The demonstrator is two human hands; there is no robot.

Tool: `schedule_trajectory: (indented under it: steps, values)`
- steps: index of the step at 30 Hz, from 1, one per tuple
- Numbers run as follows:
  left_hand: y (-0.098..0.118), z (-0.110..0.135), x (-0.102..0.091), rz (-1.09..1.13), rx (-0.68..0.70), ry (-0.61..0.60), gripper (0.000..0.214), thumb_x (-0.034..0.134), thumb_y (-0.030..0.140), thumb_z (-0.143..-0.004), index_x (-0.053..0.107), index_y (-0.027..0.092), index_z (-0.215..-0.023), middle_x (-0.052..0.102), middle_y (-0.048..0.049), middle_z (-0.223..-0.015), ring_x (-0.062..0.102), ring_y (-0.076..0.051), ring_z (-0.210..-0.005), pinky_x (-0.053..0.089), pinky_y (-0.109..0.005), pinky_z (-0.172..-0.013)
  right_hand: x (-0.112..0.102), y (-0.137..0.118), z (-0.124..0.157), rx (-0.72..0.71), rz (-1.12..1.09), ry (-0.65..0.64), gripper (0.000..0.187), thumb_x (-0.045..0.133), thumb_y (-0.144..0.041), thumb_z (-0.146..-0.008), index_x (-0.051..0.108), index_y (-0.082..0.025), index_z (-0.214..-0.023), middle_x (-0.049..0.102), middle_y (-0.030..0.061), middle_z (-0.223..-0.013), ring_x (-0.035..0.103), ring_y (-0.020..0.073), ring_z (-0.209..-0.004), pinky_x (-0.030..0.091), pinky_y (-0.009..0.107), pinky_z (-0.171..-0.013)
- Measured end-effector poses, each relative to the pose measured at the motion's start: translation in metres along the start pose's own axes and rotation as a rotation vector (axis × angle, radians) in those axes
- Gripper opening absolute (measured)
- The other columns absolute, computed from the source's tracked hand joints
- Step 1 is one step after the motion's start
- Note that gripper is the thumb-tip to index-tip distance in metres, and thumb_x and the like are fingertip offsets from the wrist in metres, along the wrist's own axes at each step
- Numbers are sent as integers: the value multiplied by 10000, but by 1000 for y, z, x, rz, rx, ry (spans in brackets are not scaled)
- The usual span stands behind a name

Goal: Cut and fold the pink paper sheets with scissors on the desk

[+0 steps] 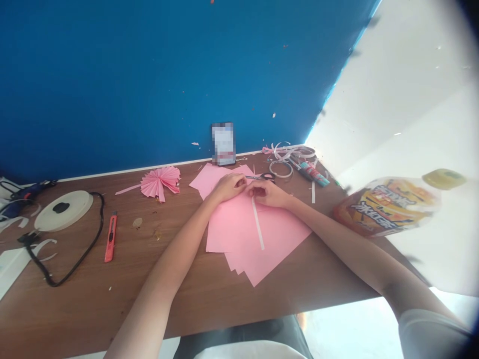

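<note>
My right hand (270, 193) is closed over the pink paper, thumb and fingers pinched at the upper end of a narrow white strip (258, 224). The strip's lower end lies over the sheets; whether it is paper or tape I cannot tell. Close by on the left, my left hand (230, 186) has its fingers curled together, and anything between them is hidden. Several overlapping pink paper sheets (239, 234) lie fanned under both hands. Just beyond my fingertips is a pair of scissors (267, 176) with dark handles, partly covered by my right hand.
A phone (223, 144) leans on the blue wall. To the left lie a folded pink paper fan (160, 183), a red utility knife (110, 238) and a white disc (63, 211) with a black cord. At right are ribbon coils (281, 168), a tube (315, 173) and a large drink bottle (389, 207).
</note>
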State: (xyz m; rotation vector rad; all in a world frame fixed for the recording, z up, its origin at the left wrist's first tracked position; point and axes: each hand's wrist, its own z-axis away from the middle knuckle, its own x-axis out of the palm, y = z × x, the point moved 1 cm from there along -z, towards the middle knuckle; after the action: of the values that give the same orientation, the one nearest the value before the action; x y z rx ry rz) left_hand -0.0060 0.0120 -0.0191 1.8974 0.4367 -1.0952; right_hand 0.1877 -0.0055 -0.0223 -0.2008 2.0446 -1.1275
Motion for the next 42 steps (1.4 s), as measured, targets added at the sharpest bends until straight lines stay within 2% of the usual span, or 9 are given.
schedule_trajectory:
  steps: [10, 17, 26, 30, 33, 37, 42]
  values:
    - [-2, -1, 2, -30, 6, -1, 109, 496, 251, -816, 585, 192, -842, 599, -17, -747, 512, -161, -713, 328, -276, -606, -1, 2, -1, 18, 87, 30, 355, 420, -1, -624, 654, -152, -845, 571, -12, -697, 509, 103, -640, 388, 219, -613]
    - [-3, -2, 3, -29, -23, 10, 100, 496, 258, -811, 575, 197, -806, 608, -19, -766, 517, -166, -729, 322, -281, -603, 0, 3, 0, -91, 132, -29, 297, 414, 10, -662, 648, -172, -672, 579, 19, -727, 531, 136, -746, 408, 268, -732]
    - [-1, -1, 1, -19, -15, -1, 103, 495, 258, -815, 577, 195, -820, 616, -18, -773, 520, -162, -725, 325, -279, -599, -1, 1, -1, -67, 143, -31, 242, 396, -8, -654, 559, -176, -593, 538, 17, -721, 505, 145, -745, 392, 287, -753]
    - [-1, -2, 1, 0, -5, -14, 107, 500, 269, -814, 576, 194, -823, 600, -12, -735, 509, -156, -700, 328, -276, -595, -3, 3, -2, -59, 47, -70, 203, 380, -49, -688, 501, -184, -597, 546, 13, -705, 497, 144, -716, 383, 306, -779]
    - [0, -2, 0, -2, -5, -11, 110, 499, 274, -814, 573, 193, -814, 605, -15, -742, 512, -154, -702, 330, -276, -600, -6, 5, -1, -22, -91, -27, 178, 386, -77, -684, 471, -189, -574, 555, 14, -672, 508, 147, -692, 389, 306, -765]
    - [1, -1, 0, -15, -20, -12, 132, 484, 285, -820, 576, 190, -824, 606, -23, -742, 516, -160, -699, 332, -278, -604, -10, 9, 1, 82, -348, 70, 152, 429, -119, -679, 458, -187, -547, 621, 30, -670, 556, 159, -691, 416, 305, -752]
    - [-3, -3, 2, 6, -26, -25, 136, 493, 297, -816, 579, 192, -826, 614, -17, -749, 523, -156, -694, 334, -275, -593, -11, 12, 3, 224, -633, 40, 135, 466, -135, -650, 460, -184, -525, 680, 67, -651, 609, 185, -642, 464, 323, -708]
